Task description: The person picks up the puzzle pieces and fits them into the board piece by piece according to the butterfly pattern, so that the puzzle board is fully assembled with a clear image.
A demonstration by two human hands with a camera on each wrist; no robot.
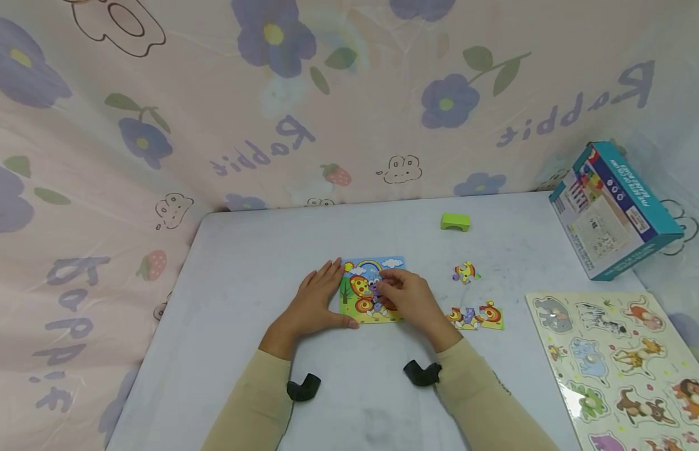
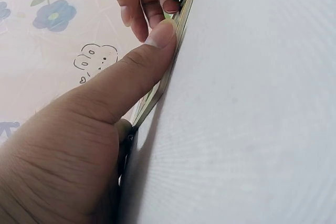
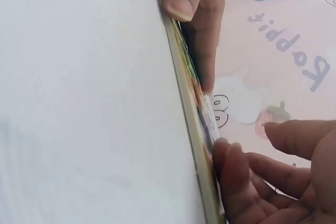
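Observation:
A colourful jigsaw puzzle board [image 1: 355, 316] with a cartoon picture, rainbow and clouds lies flat on the white table. My left hand [image 1: 317, 299] rests at its left side, fingers extended along that edge and thumb along the near edge. Over the right part of the picture is my right hand [image 1: 410, 299], fingers bent and fingertips touching the surface. In the right wrist view, the right thumb [image 3: 296, 136] stands apart from the fingertips, and no piece shows between them. The right hand hides part of the picture. Loose puzzle pieces [image 1: 466, 272] lie to the right, with more pieces [image 1: 490, 315] nearer me.
A green arch block [image 1: 455, 222] sits towards the back of the table [image 1: 259, 250]. At the right stand a teal and blue box [image 1: 617, 213] and, closer, a wooden animal peg puzzle [image 1: 603, 326]. A printed curtain [image 1: 349, 100] hangs behind and at the left.

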